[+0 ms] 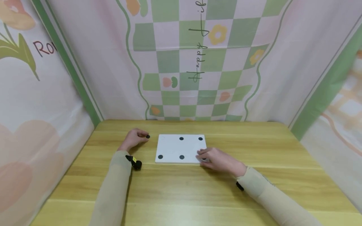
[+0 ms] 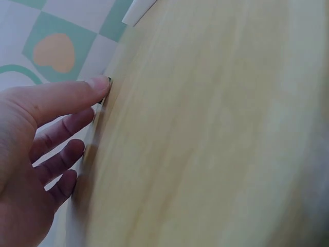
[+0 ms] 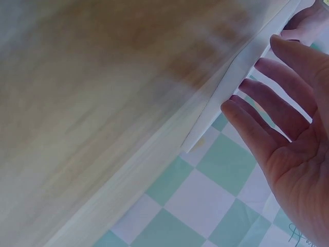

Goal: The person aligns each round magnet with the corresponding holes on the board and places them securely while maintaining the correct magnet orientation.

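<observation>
A white rectangular board (image 1: 172,147) lies flat on the table, with several black round discs on it, among them one at the back right (image 1: 200,138) and one at the front left (image 1: 160,156). Left of the board, my left hand (image 1: 134,138) pinches a small black disc (image 1: 148,136) between thumb and fingertips, low over the table. In the left wrist view only a dark sliver of that disc (image 2: 109,80) shows by the thumb tip. My right hand (image 1: 219,159) rests its fingers on the board's front right corner, partly covering another disc (image 1: 204,158).
The wooden table (image 1: 181,191) reaches back to a hanging cloth (image 1: 192,59) with green checks and lettering. Printed cloth also hangs on the left and right sides. A black device with a yellow label (image 1: 135,162) is strapped at the left wrist.
</observation>
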`<state>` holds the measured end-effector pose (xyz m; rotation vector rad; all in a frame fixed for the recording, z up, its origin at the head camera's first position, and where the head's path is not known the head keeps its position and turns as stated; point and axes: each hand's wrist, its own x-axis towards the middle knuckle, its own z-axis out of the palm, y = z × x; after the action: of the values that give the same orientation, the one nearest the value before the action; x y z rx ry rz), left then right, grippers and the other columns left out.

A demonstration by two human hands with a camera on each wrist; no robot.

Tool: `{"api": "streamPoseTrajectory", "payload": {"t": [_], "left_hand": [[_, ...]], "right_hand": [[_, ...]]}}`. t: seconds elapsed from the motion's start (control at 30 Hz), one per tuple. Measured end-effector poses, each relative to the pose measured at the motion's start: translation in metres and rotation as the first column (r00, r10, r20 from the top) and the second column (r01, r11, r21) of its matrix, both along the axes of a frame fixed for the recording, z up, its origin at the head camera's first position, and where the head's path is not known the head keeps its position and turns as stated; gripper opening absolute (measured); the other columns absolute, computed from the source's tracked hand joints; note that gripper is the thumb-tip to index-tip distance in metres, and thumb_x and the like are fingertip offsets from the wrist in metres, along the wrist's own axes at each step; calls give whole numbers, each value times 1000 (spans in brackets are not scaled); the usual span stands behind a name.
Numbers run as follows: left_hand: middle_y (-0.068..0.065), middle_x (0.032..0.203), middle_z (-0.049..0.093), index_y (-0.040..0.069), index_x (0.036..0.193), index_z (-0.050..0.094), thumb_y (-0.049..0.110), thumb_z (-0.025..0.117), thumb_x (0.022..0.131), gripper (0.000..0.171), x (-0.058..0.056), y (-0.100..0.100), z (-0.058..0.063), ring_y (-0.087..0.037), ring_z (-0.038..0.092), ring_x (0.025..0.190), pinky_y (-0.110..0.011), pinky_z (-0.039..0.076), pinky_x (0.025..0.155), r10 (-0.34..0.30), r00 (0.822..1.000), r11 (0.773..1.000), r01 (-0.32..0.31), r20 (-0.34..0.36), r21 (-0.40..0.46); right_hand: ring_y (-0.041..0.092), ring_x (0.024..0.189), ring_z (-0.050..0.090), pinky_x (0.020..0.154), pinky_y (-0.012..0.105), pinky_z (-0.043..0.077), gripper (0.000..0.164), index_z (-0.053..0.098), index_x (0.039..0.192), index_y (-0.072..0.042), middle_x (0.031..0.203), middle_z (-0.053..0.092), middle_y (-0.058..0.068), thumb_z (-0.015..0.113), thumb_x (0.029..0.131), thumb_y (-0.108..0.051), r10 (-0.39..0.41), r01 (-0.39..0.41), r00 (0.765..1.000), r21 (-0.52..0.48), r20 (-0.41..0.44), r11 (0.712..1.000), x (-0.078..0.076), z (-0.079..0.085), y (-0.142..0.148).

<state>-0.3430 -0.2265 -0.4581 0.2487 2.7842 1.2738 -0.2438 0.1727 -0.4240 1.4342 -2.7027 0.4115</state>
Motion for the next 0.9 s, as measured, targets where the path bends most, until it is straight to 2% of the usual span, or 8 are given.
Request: {"api": "streamPoseTrajectory", "payload": {"t": [0.17, 0.5, 0.9], "left_hand": [[-13, 111, 61, 8, 114, 68, 20, 76, 81, 36, -1, 0, 0, -27, 56, 101, -41, 48, 89, 0, 1000, 1000, 0, -6, 9], [-13, 110, 60, 8, 108, 72, 20, 79, 77, 33, -2, 3, 3, -29, 54, 104, -44, 45, 94, 52, 999, 999, -52, -3, 11], [-10, 111, 62, 13, 101, 74, 20, 79, 77, 26, -4, 6, 2, -27, 56, 104, -43, 46, 95, 87, 995, 996, -88, 41, 34]], "right_hand": [[30, 108, 64, 89, 39, 54, 27, 69, 110, -4, 115, 67, 17, 70, 85, -13, 2, -2, 1000, -2, 1, 1000, 0, 0, 0], [30, 108, 64, 89, 40, 54, 27, 69, 110, -3, 115, 67, 17, 69, 86, -14, -3, 3, 1000, 3, 2, 1000, 0, -1, 0], [27, 111, 63, 91, 38, 53, 27, 69, 112, -5, 117, 67, 15, 68, 87, -15, -27, 27, 999, 18, 23, 999, -1, -1, 0]]}}
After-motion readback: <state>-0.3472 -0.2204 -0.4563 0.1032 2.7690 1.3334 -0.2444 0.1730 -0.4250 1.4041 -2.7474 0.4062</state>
